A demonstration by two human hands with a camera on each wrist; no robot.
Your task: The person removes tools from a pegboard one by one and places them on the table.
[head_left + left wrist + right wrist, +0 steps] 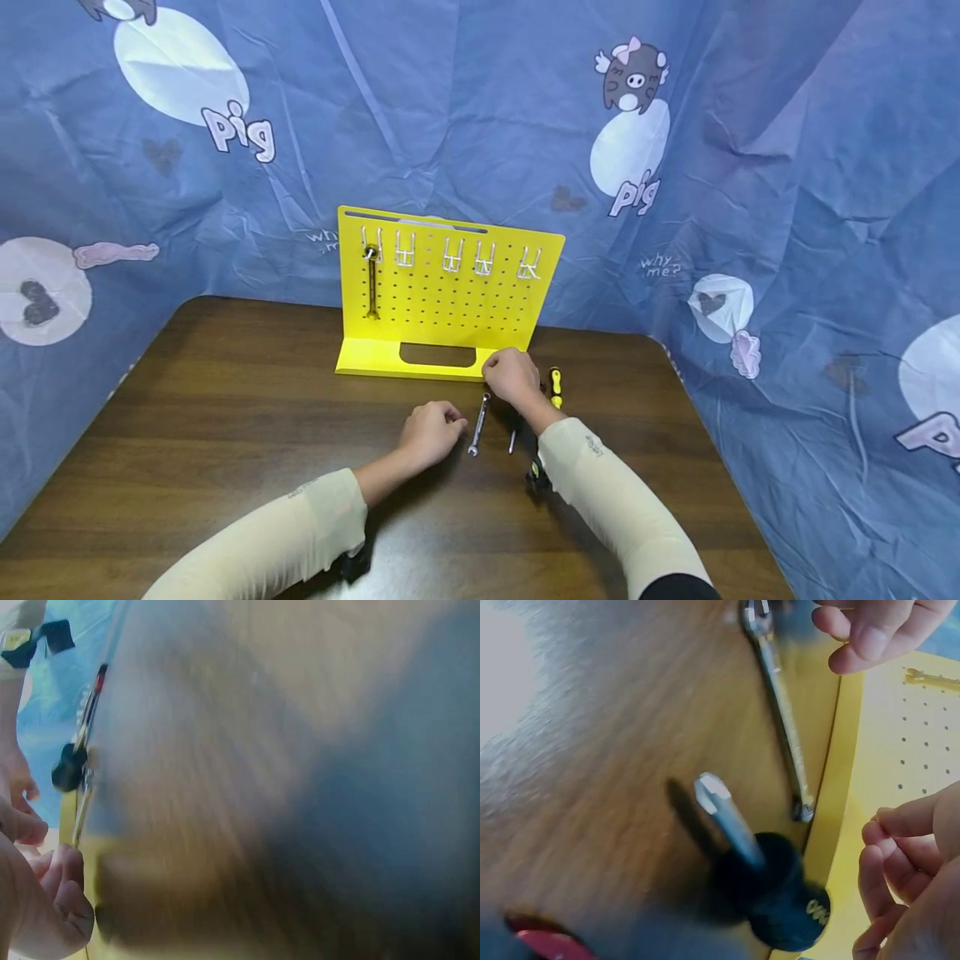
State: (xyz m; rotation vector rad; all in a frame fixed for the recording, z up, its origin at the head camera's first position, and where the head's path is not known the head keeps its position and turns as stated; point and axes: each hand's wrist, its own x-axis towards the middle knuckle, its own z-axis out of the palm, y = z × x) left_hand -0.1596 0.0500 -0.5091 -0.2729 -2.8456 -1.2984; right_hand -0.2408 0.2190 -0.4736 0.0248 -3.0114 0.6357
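Observation:
My right hand (513, 375) is over the front edge of the yellow pegboard stand (367, 357), fingers loosely curled, with thumb and fingertip meeting and nothing visible between them. The left hand (432, 432) hovers low by the table, also loosely curled and holding nothing. Between the hands lies a silver wrench (478, 427), one end pointing at the stand. A short screwdriver with a black handle (787, 900) is close to the right hand; its metal tip (512, 442) shows below that wrist, the handle hidden there from the head camera.
Another wrench (372, 287) hangs from the leftmost of several wire hooks (452, 257) on the pegboard. Right of the right hand lies a yellow-and-black screwdriver handle (556, 385). Something red (551, 945) edges into the right wrist view. Blue patterned cloth (465, 100) surrounds the brown table (247, 400).

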